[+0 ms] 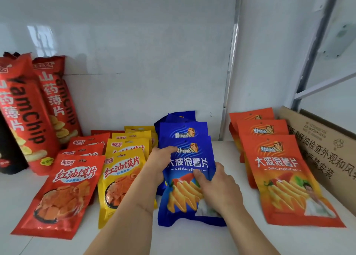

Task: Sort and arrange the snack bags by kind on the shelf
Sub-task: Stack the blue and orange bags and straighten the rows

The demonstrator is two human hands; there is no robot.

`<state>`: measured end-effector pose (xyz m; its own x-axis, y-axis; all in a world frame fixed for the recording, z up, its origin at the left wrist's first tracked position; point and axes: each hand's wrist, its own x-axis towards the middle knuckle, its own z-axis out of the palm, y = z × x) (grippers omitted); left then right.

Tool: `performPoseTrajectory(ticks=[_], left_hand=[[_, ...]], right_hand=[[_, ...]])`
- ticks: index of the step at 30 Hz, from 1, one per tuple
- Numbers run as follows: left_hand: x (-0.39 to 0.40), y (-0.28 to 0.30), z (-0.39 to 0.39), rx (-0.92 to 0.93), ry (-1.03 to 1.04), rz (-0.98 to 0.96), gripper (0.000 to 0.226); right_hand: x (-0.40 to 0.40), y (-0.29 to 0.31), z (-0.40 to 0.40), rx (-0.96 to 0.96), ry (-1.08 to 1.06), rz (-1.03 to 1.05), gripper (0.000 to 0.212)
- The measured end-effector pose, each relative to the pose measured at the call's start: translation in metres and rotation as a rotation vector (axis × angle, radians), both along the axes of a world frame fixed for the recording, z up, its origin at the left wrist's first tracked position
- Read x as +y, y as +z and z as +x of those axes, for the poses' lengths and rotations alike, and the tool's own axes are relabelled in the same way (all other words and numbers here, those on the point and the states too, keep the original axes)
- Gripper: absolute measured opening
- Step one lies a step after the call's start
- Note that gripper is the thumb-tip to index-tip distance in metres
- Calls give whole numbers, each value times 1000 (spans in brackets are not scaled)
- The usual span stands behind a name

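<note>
1. Front glossy blue potato-chip bag (pixel 189 179) lies mid-shelf on the white shelf board (pixel 192 241), top of a row of same blue bags (pixel 183 128) stacked behind it toward the back wall.
2. Left hand (pixel 159 163) grips the blue bag's left edge, thumb on the front near the logo, fingers curled round behind.
3. Right hand (pixel 215 187) holds the bag's right side, thumb pressed on the printed front, fingers wrapped over the right edge.
4. Just left: row of yellow flat snack bags (pixel 123 179), overlapping front to back.
5. Further left: row of red flat snack bags (pixel 65 193), same layout.
6. Far left, rear: two tall red yam-chip bags (pixel 34 108) standing upright, leaning against each other.
7. Right of blue row, apart from it: three orange potato-chip bags (pixel 281 175) overlapped in a row.
8. Brown cardboard box (pixel 327 150) at far right, just beside the orange row.
</note>
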<state>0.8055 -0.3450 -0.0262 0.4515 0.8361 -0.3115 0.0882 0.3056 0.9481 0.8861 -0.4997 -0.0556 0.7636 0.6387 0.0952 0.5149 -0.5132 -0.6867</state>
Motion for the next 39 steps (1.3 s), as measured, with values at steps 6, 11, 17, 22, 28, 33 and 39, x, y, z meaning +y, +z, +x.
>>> performPoseTrajectory(ticks=[6, 11, 17, 22, 28, 33, 39], left_hand=[[0, -5, 21, 29, -1, 32, 47], [-10, -7, 36, -46, -73, -45, 42], [15, 0, 40, -66, -4, -20, 72], [23, 5, 44, -164, -148, -110, 73], [27, 10, 48, -238, -215, -121, 75], [24, 9, 48, -244, -151, -135, 81], [18, 0, 35, -385, -11, -108, 96]], right_hand=[[3, 3, 20, 72, -17, 31, 67], [-4, 12, 38, 124, -92, 17, 52], [-7, 0, 30, 46, -145, 104, 51], [-10, -3, 30, 61, -156, 136, 59], [-9, -4, 34, 100, -154, 174, 62], [-11, -2, 33, 139, -157, 188, 65], [-3, 51, 53, 242, -90, 362, 64]])
